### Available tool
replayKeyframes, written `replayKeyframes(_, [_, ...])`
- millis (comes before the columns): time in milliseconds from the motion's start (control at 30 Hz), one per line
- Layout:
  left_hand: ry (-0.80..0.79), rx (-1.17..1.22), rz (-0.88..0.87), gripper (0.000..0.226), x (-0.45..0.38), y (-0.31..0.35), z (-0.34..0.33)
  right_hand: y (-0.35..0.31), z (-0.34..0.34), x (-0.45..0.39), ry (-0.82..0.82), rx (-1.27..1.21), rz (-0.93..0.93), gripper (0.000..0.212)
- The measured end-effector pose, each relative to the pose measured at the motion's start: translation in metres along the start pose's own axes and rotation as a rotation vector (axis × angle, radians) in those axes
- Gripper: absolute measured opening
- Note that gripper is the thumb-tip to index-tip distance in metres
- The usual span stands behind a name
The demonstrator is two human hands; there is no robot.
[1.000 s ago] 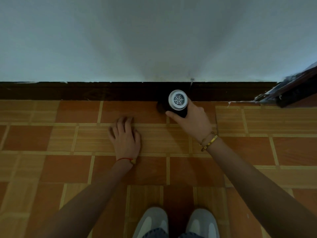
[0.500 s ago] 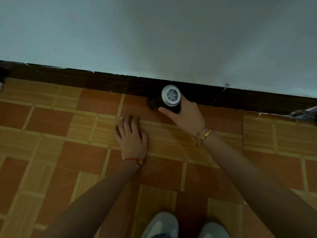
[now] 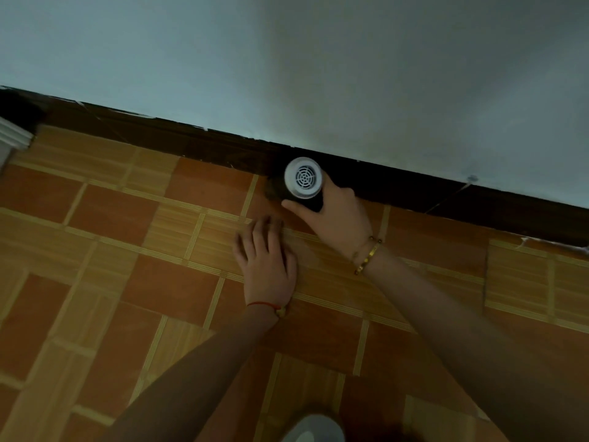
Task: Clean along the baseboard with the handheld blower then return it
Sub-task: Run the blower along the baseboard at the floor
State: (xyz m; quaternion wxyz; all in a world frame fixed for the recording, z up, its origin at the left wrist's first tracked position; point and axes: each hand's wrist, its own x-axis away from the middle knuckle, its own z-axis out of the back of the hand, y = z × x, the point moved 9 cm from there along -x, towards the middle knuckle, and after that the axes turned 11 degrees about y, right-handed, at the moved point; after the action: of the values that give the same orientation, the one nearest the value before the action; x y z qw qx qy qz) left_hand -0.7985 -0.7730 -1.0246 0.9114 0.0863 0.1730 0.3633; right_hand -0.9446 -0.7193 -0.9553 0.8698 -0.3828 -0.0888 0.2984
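Observation:
The handheld blower (image 3: 302, 178) is black with a round white grille at its rear end, which faces me. My right hand (image 3: 338, 218) is closed around its dark body and holds its front end low against the dark brown baseboard (image 3: 197, 145). The baseboard runs along the foot of the pale wall (image 3: 287, 59), slanting down to the right in this view. My left hand (image 3: 267, 263) lies flat on the tiled floor with fingers spread, just below and left of the blower, holding nothing.
The floor is orange and tan patterned tile (image 3: 143, 250). A white moulded frame edge (image 3: 12, 138) shows at the far left beside the baseboard. The toe of my pale shoe (image 3: 314, 430) is at the bottom edge.
The view has swung left and tilted, so the baseboard now slants. My right hand and the blower have shifted left along the baseboard. My left hand stays pressed on the floor.

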Motion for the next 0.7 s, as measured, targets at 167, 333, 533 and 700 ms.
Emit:
replayKeyframes(167, [-0.02,-0.018,-0.017,0.048,0.001,0.0,-0.001,-0.035,-0.037,-0.021,-0.07,-0.007,0.049,0.07])
replayKeyframes(333, [-0.028,-0.019,-0.014,0.046,-0.001,0.0,-0.001,-0.048,-0.053,-0.033,-0.114,0.004,0.08,0.07])
replayKeyframes(533, [-0.048,0.002,-0.009,0.052,0.0,-0.001,-0.003,-0.021,-0.023,-0.021,-0.075,-0.004,0.064,0.073])
replayKeyframes(700, [-0.035,0.028,-0.004,0.05,0.0,0.001,0.0,0.013,0.016,-0.002,-0.028,0.029,0.023,0.076])
